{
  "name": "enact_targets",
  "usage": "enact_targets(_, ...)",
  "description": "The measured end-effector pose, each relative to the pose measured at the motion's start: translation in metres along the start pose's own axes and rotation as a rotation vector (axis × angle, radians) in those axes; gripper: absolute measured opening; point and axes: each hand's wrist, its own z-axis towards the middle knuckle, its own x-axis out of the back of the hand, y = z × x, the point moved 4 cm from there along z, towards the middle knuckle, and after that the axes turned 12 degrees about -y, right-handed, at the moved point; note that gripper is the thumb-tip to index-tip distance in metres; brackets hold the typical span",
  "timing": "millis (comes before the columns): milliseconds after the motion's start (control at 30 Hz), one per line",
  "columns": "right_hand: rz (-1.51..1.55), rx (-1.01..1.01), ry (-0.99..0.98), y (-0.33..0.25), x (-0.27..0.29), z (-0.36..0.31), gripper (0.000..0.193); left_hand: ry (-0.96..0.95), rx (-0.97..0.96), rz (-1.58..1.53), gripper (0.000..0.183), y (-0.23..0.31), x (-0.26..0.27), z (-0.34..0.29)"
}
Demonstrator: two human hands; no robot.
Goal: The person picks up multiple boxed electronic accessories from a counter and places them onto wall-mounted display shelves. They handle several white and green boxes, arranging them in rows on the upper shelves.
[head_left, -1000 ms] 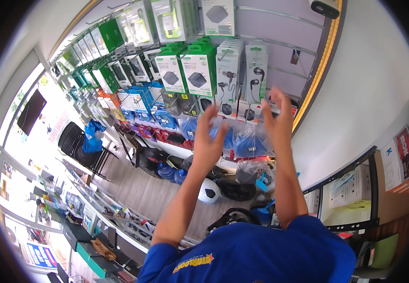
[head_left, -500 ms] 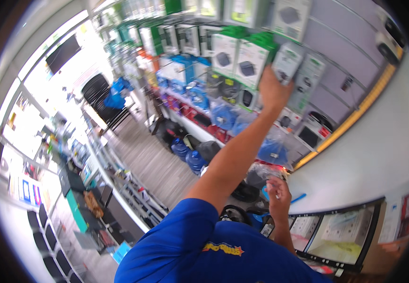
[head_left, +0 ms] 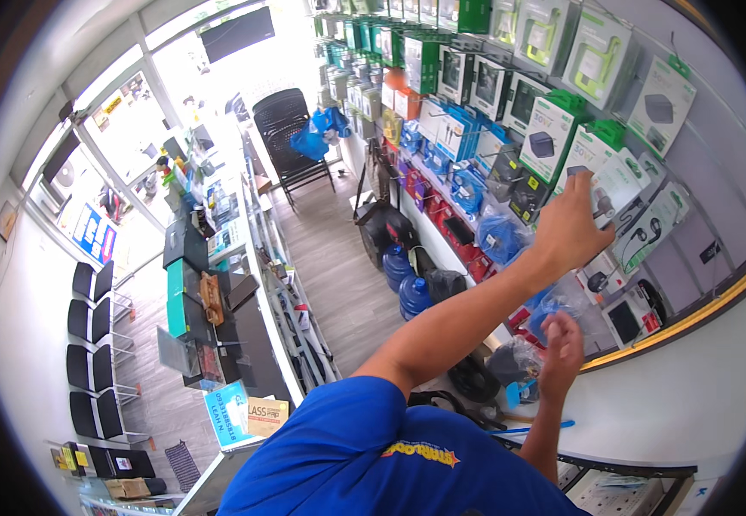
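On the right, counting fronts only, hang three charger boxes (head_left: 661,105), two earphone packs (head_left: 656,228) and three black-edged boxes (head_left: 491,86), with two hands (head_left: 572,228) near. Two blue water jugs (head_left: 414,298) stand farther off; four black waiting seats (head_left: 79,365) line the left.

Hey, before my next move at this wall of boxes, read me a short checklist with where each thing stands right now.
1. Left hand raised to the hanging white-and-green cardboard boxes: ok.
2. Left hand's grip on a box: cannot tell; the hand hides any contact.
3. Right hand apart from those boxes: ok; it is held lower.
4. Right hand empty: cannot tell; its fingers are curled.
5. White box with black earphones pictured on it uncovered by the hands: ok; its picture is in view.
6. Translucent blue plastic jugs upright on the floor: ok.
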Motion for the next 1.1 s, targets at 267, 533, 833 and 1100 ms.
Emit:
enact_targets(267,0.803,0.238,-0.084,-0.089,-0.026,0.133,0.068,-0.172,0.033,0.209,0.07,0.035,0.038,0.009)
enact_targets(533,1.11,0.191,-0.249,-0.12,-0.022,0.147,0.058,-0.228,-0.065,0.32,0.085,0.052,0.038,0.003)
enact_targets(833,0.223,0.268,0.047,-0.103,0.007,0.141,0.063,-0.531,-0.065,-0.21,0.103,-0.018,0.029,-0.021)
enact_targets(1100,0.48,0.178,0.051,-0.124,-0.007,0.114,0.057,-0.537,0.114,-0.619,0.071,0.013,0.037,-0.039)
